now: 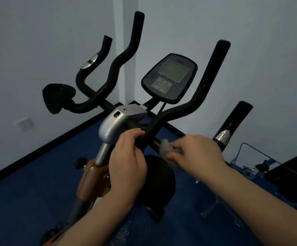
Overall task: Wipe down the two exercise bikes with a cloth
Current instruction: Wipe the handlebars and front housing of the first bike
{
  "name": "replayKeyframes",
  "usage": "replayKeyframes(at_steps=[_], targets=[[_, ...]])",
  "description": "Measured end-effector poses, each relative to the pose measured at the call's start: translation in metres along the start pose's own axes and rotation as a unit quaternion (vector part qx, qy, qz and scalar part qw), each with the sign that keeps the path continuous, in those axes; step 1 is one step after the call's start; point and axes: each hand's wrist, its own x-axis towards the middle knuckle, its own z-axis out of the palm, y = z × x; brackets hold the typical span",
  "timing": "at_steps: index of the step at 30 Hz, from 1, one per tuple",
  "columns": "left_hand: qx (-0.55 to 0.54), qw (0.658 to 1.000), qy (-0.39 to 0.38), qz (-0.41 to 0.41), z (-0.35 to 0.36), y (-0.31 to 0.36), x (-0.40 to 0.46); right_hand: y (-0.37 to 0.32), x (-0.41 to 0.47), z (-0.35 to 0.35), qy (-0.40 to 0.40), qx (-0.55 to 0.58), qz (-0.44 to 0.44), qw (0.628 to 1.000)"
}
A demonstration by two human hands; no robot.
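An exercise bike (112, 125) with black foam handlebars, a silver stem and an orange-brown frame fills the middle of the view. Its console (170, 77) with a grey screen stands above the bars. My left hand (126, 157) grips the black handlebar tube just right of the silver stem. My right hand (195, 150) presses a grey cloth (166, 148) against the crossbar to the right of that. Black elbow pads sit at the left (57, 97) and below my hands (159, 180). No second bike shows.
Pale walls meet in a corner behind the bike, with a socket (24, 123) low on the left wall. The floor (29, 201) is blue. At the right stand a blue metal frame (250, 157) and a dark surface (295, 167) with small items beside it.
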Motion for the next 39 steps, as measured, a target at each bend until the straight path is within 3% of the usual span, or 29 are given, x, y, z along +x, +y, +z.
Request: replayKeyframes(at_steps=[3,6,13,16,19,21,24,27,30,35,39], targets=[[0.006,1.0,-0.001,0.006,0.0,-0.001,-0.002,-0.018,0.024,0.02,0.016,0.02,0.013,1.0],[-0.008,1.0,-0.006,0.005,-0.003,0.0,-0.001,-0.004,0.008,0.029,0.052,0.024,-0.039,0.998],[-0.011,0.983,-0.111,0.146,0.019,0.049,0.01,0.099,-0.035,0.015,0.126,-0.013,-0.304,0.944],[0.058,0.976,-0.163,0.133,0.039,0.047,0.017,0.126,-0.017,0.002,0.207,0.061,-0.226,0.95],[0.149,0.963,-0.171,0.145,0.044,0.039,0.013,0.104,-0.028,0.038,0.291,0.139,-0.12,0.939],[0.156,0.963,-0.168,0.143,0.044,0.039,0.013,0.093,-0.047,0.063,0.284,0.115,-0.193,0.932],[0.174,0.957,-0.176,0.153,0.044,0.039,0.013,0.12,-0.03,0.037,0.215,0.05,-0.286,0.933],[0.179,0.958,-0.172,0.143,0.044,0.04,0.012,0.137,0.0,0.009,0.28,0.049,-0.202,0.937],[0.179,0.96,-0.167,0.138,0.044,0.04,0.012,0.104,-0.008,0.041,0.35,0.124,-0.101,0.923],[0.19,0.954,-0.177,0.147,0.046,0.038,0.013,0.119,-0.01,0.048,0.322,0.043,-0.291,0.9],[0.183,0.96,-0.168,0.133,0.044,0.038,0.012,0.161,0.032,-0.004,0.368,-0.104,-0.315,0.869]])
